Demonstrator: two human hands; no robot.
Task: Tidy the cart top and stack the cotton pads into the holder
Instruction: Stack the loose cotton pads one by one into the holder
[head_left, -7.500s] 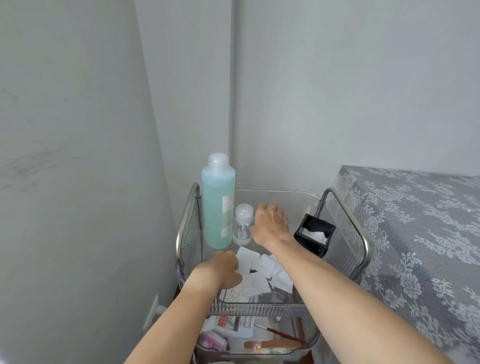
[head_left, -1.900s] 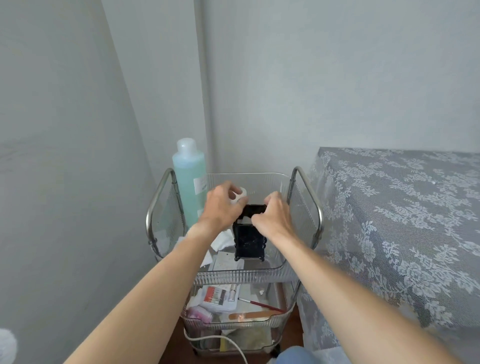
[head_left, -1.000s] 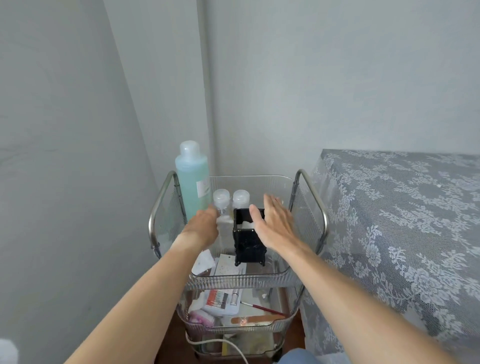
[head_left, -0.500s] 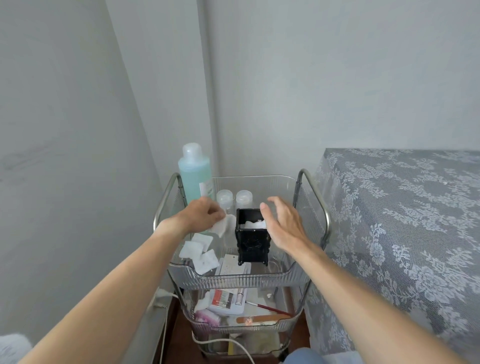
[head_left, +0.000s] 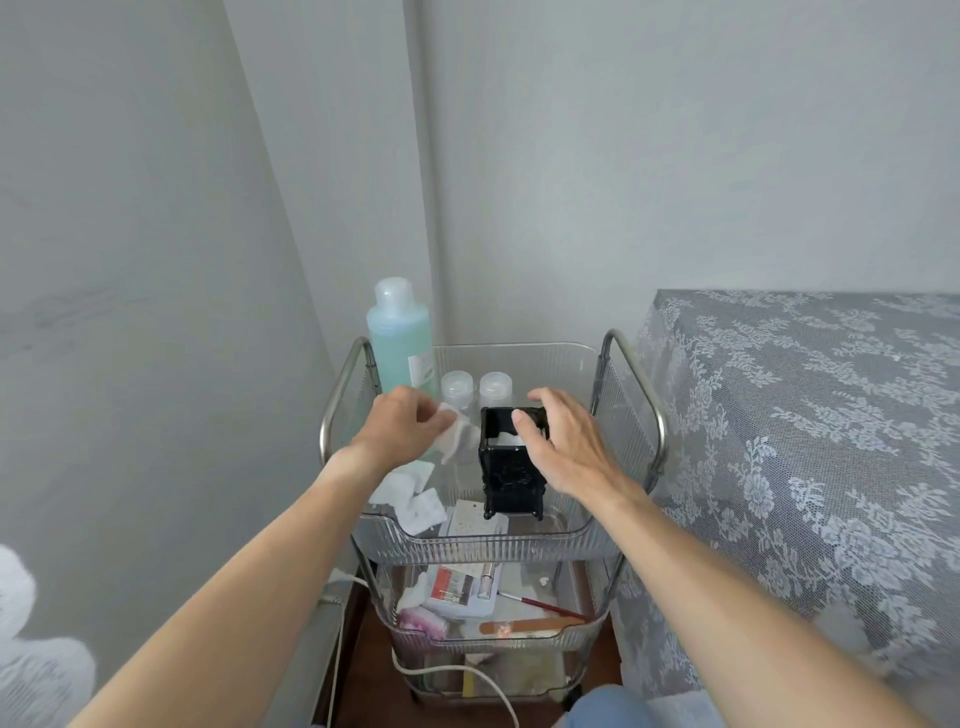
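A black cotton pad holder (head_left: 511, 480) stands upright in the clear top tray of the cart (head_left: 488, 538), with white pads showing at its open top. My right hand (head_left: 563, 441) rests against the holder's right side, thumb at its top rim. My left hand (head_left: 408, 428) pinches a white cotton pad (head_left: 457, 434) in the air just left of the holder. Two more loose pads (head_left: 415, 493) lie on the tray's front left. A white card (head_left: 475, 519) lies in front of the holder.
A tall blue-green bottle (head_left: 402, 338) stands at the tray's back left, with two small clear bottles (head_left: 475, 389) beside it. Metal handles frame both cart sides. Lower trays hold boxes, a brush and a nail file. A lace-covered table (head_left: 810, 426) stands right; grey walls close in left and behind.
My left hand has carried its pad rightward and up, closer to the holder's top. My right hand has closed in onto the holder's right side, thumb reaching its rim.
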